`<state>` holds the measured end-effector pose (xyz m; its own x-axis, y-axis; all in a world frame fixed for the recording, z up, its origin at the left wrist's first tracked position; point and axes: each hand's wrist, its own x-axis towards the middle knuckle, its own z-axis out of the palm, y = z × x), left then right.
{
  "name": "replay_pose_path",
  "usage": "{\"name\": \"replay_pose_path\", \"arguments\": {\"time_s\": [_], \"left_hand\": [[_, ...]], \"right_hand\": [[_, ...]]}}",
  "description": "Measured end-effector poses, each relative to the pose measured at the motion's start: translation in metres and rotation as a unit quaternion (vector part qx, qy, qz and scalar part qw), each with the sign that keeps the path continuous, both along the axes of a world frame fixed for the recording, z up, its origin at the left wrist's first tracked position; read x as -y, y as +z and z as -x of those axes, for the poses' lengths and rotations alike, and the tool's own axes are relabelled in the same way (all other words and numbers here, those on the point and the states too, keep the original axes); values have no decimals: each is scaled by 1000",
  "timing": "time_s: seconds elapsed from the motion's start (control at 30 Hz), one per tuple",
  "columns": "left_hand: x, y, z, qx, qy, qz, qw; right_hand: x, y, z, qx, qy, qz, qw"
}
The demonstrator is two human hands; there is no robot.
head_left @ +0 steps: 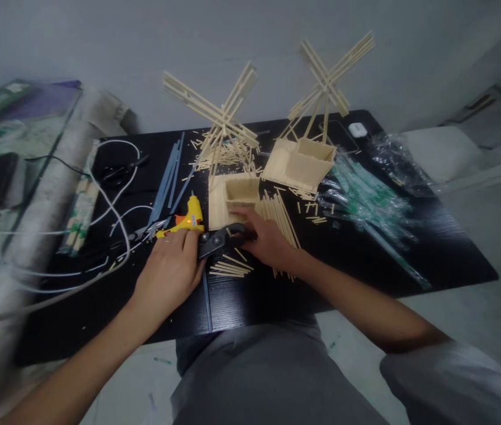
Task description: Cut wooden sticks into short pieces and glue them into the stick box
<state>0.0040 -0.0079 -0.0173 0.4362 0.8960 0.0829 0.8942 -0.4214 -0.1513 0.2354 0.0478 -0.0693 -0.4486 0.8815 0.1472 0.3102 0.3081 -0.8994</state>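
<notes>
A black hand cutter [215, 240] with bolts and a curved jaw is gripped in my left hand [168, 265], its head pointing right. Close to that jaw, my right hand [270, 242] has its fingers bent together around a thin wooden stick, mostly hidden; a pale bit of it shows at the jaw. Several short cut sticks [231, 267] lie on the table below the cutter. Longer sticks [279, 215] lie in a bundle beside and under my right hand. A wooden windmill model [217, 200] with a box on its flat base stands just behind my hands.
A second windmill model [277, 162] stands at the back right. A yellow glue gun [193, 213] lies left of the cutter, near blue-grey strips [168, 177] and a looping white cable [120, 221]. Green-and-clear plastic wrapping [369, 192] covers part of the black table [449, 260] at right.
</notes>
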Motion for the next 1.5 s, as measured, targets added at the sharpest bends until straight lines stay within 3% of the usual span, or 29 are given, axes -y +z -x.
{"name": "replay_pose_path", "arguments": {"time_s": [0.5,0.7,0.9,1.03,1.2,1.33,1.5], "left_hand": [[-1,1,-6,-58,11,6,998],[-1,2,-6,-102,48,24,993],[-1,-6,-3,-97,46,15,994],[-4,-6,2,-58,45,-6,997],[-17,6,10,12,91,-28,995],[-30,14,12,110,129,-5,986],[-37,13,8,209,76,61,973]], "right_hand": [[0,1,-1,10,20,-20,1000],[0,4,0,40,10,-8,999],[2,3,1,40,6,3,999],[1,3,1,25,5,12,1000],[-6,15,-10,-7,2,23,1000],[-14,22,-20,114,13,5,993],[-15,18,-20,223,26,-41,974]]}}
